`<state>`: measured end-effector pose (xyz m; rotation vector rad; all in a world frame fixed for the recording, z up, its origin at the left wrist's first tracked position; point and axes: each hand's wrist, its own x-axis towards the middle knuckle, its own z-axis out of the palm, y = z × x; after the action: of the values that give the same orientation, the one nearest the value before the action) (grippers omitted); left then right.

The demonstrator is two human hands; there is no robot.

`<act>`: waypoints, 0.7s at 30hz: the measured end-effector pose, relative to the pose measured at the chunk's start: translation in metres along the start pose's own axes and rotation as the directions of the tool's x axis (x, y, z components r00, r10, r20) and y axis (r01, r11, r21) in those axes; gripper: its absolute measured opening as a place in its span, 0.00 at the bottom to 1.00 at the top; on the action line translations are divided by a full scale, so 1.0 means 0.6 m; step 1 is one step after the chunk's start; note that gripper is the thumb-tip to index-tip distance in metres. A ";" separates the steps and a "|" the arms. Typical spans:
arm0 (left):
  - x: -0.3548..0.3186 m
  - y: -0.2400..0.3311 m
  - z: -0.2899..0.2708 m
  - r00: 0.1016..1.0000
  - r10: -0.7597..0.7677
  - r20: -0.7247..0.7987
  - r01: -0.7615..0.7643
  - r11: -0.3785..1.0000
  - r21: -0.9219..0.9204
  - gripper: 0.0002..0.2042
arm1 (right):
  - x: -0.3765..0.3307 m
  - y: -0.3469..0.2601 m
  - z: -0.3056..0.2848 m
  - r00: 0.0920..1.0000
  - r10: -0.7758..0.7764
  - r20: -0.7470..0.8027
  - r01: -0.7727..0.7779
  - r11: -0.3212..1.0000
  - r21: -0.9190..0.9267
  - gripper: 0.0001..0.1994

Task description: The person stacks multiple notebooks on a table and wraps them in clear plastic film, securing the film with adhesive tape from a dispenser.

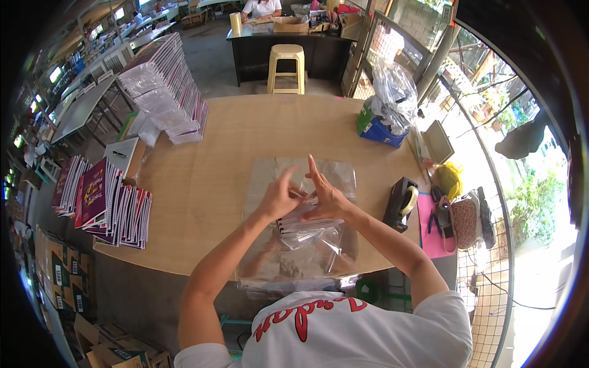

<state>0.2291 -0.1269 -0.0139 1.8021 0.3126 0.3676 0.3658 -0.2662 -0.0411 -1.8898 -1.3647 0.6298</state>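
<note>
In the head view, the left hand (279, 197) and right hand (324, 197) meet over a spiral notebook (299, 224) partly inside a clear plastic bag (319, 242) on the wooden table (208, 184), fingers pinching the bag's mouth. Bagging looks unfinished; wrapped notebooks (165, 92) are stacked far left, unwrapped ones (104, 205) wait nearby, and the tape dispenser (402, 203) sits unused.

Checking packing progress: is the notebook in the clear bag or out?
Partly in: the notebook's spiral edge shows at the bag mouth, both hands on it.

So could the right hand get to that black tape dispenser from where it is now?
Probably yes. The tape dispenser stands on the table's right side, just beyond the right hand, with bare tabletop between them. But that hand is busy on the clear plastic bag with the left hand.
</note>
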 end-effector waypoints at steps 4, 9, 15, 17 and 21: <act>-0.003 0.077 -0.004 0.959 0.267 -0.093 -0.282 0.898 -0.338 0.24 | 0.011 0.024 -0.003 1.000 0.010 -0.019 -0.012 0.990 -0.141 0.77; -0.112 0.016 -0.001 0.898 0.342 -0.277 -0.271 0.925 0.265 0.17 | 0.014 0.032 -0.018 0.983 0.133 0.124 -0.154 0.972 0.175 0.76; -0.130 -0.014 0.064 0.893 0.295 -0.340 -0.098 0.865 0.492 0.11 | 0.017 0.001 -0.017 0.976 0.113 0.184 -0.156 0.959 0.236 0.75; -0.124 -0.021 0.066 0.891 0.289 -0.350 -0.081 0.860 0.503 0.10 | 0.019 0.017 -0.009 0.995 0.025 0.095 -0.048 0.968 0.247 0.75; -0.114 -0.018 0.056 0.931 0.098 -0.352 0.031 0.939 0.342 0.08 | 0.011 0.030 -0.002 0.990 -0.128 -0.067 0.137 0.977 0.161 0.76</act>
<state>0.1803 -0.1809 -0.0383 2.0787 0.6402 0.7133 0.3796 -0.2637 -0.0542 -1.6587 -1.3471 0.5988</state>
